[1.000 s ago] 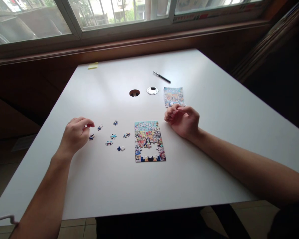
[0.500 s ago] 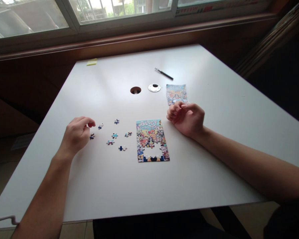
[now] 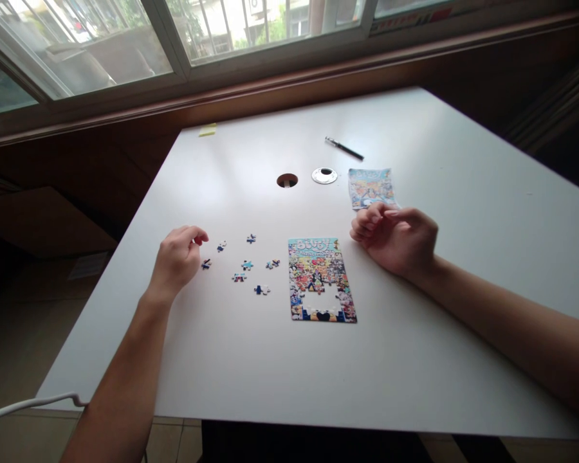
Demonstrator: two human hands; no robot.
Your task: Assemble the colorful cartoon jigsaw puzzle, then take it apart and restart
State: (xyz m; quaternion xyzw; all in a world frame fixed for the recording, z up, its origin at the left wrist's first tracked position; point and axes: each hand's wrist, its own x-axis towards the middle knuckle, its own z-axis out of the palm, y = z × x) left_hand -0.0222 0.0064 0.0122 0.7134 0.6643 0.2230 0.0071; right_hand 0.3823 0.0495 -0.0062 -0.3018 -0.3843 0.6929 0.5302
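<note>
My left hand (image 3: 178,260) rests on the table with its fingers curled in; whether anything is inside them is hidden. Right beside its fingers lies a dark puzzle piece (image 3: 206,263). Several other loose pieces are scattered to its right, among them a light blue one (image 3: 247,264) and a dark blue and white one (image 3: 262,290). Between my hands is a colourful jigsaw puzzle (image 3: 313,270) with a gap in its lower middle. My right hand (image 3: 395,238) lies right of the puzzle, palm partly showing, fingers loosely closed on nothing. Its fingertips are near a crumpled printed picture (image 3: 371,186).
A black pen (image 3: 344,148) lies toward the back. Near the middle are a round hole (image 3: 287,181) in the white table (image 3: 241,360) and a metal cover (image 3: 324,175). A yellow note (image 3: 207,130) sits at the far edge; a white cable (image 3: 33,404) crosses the near left corner.
The camera view has turned a little to the left, so everything appears shifted right. Both hands, the loose pieces and the puzzle keep about the same places on the table.
</note>
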